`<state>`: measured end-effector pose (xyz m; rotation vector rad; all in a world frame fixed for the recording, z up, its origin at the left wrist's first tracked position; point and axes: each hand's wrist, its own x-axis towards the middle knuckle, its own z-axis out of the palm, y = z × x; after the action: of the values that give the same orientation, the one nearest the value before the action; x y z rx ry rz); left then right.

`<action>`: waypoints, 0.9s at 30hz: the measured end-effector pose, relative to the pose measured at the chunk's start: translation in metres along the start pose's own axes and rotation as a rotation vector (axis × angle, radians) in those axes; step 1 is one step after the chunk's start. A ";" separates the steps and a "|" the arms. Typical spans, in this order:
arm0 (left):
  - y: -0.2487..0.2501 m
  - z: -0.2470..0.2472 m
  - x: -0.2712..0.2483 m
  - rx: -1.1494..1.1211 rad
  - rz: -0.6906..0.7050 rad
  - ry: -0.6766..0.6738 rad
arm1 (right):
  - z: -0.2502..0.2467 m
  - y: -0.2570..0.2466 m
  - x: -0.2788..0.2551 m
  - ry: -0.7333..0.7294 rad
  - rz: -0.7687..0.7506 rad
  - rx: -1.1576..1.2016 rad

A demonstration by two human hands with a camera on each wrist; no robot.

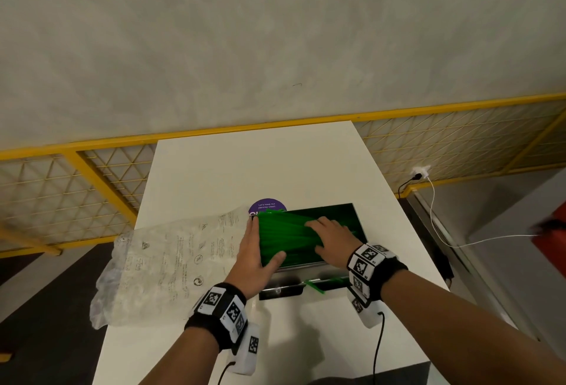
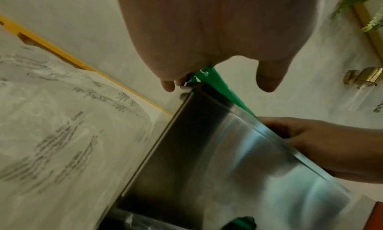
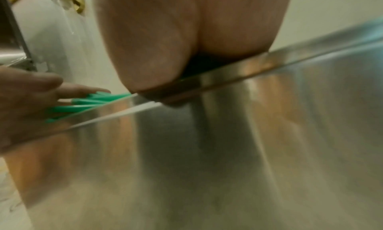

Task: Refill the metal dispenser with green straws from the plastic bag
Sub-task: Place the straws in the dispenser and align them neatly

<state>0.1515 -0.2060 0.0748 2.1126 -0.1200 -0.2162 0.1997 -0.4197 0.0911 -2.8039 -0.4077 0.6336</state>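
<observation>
The metal dispenser (image 1: 359, 218) stands open-topped on the white table (image 1: 245, 164), with a heap of green straws (image 1: 284, 231) lying slanted across its opening. My left hand (image 1: 251, 247) presses its straight fingers against the straws' left ends, thumb along the front edge. My right hand (image 1: 329, 233) lies flat on top of the heap, fingers spread. The clear plastic bag (image 1: 165, 262) lies limp to the left. In the left wrist view the straws (image 2: 219, 86) poke over the dispenser (image 2: 207, 151). The right wrist view shows straw ends (image 3: 87, 102) against the left hand (image 3: 24, 102).
A few green straws (image 1: 315, 285) sit in the dispenser's front tray (image 1: 278, 290). A purple round sticker (image 1: 267, 204) lies behind the dispenser. The bag overhangs the table's left edge. A yellow mesh railing (image 1: 101, 170) runs behind, and a white cable (image 1: 435, 216) hangs at right.
</observation>
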 end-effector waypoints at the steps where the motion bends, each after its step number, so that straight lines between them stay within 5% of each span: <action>1: -0.001 0.003 -0.002 -0.039 -0.006 -0.010 | 0.002 -0.002 0.001 -0.006 -0.011 0.056; 5: 0.007 0.007 -0.008 -0.069 -0.052 0.005 | 0.006 -0.004 0.000 -0.035 -0.076 0.305; 8: 0.012 0.005 -0.013 -0.095 -0.085 0.106 | 0.000 0.002 -0.005 0.094 -0.089 0.471; 10: 0.008 0.001 -0.011 -0.196 -0.159 0.163 | -0.004 0.007 -0.008 0.116 -0.082 0.417; 12: 0.002 0.001 -0.010 -0.137 -0.193 0.035 | -0.001 0.010 -0.012 -0.034 -0.079 0.243; 14: -0.002 0.003 -0.010 -0.039 -0.161 -0.066 | 0.003 0.011 -0.013 -0.116 -0.054 0.154; 18: 0.006 -0.001 -0.010 -0.015 -0.100 0.062 | -0.001 0.000 -0.012 0.071 -0.097 0.217; 22: 0.007 -0.001 -0.012 0.260 -0.061 -0.112 | 0.006 -0.024 -0.012 -0.153 -0.197 -0.018; 25: 0.009 -0.005 -0.013 0.202 0.029 0.065 | 0.007 -0.028 -0.012 -0.171 -0.177 -0.008; 27: 0.008 -0.007 -0.013 0.231 0.117 0.094 | 0.004 -0.026 -0.016 -0.028 -0.182 0.128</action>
<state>0.1397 -0.2020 0.0871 2.3324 -0.2210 -0.0337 0.1789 -0.3999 0.1011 -2.6024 -0.5975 0.6355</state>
